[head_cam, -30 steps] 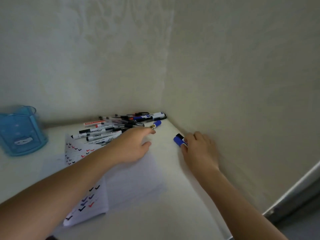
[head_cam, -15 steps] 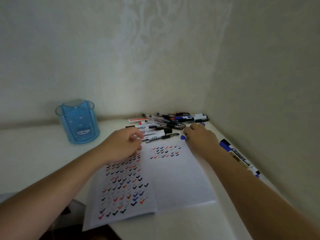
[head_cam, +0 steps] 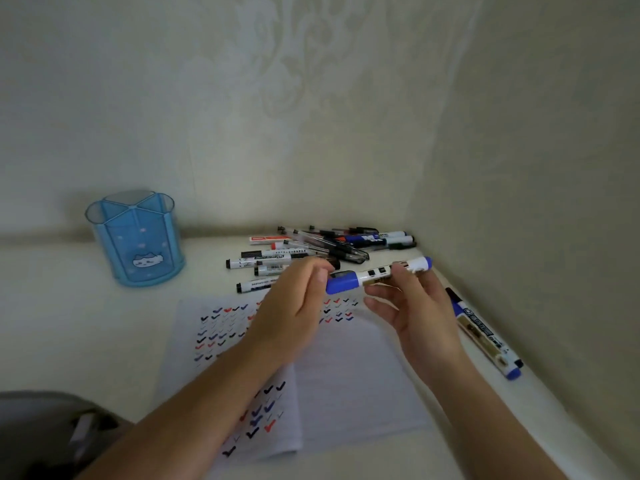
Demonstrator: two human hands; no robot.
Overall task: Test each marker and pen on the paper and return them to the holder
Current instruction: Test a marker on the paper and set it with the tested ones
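Both hands hold one blue-capped marker (head_cam: 377, 273) level in the air above the far end of the paper (head_cam: 346, 375), near the table's (head_cam: 69, 323) back right corner.

The left hand (head_cam: 294, 306) has its fingers curled and clamped on the blue cap end, while the right hand (head_cam: 422, 317) pinches the white barrel between thumb and upper fingers, its lower fingers loosely apart beneath. The paper lies flat at the table's front middle, covered on its left side with rows of small black, blue and red ticks. A pile of markers and pens (head_cam: 311, 251) lies in the back right corner, just beyond the hands. A second blue marker (head_cam: 485, 334) lies along the right edge beside the wall. The blue holder (head_cam: 135, 237) stands upright at the back left, well apart from the pile.
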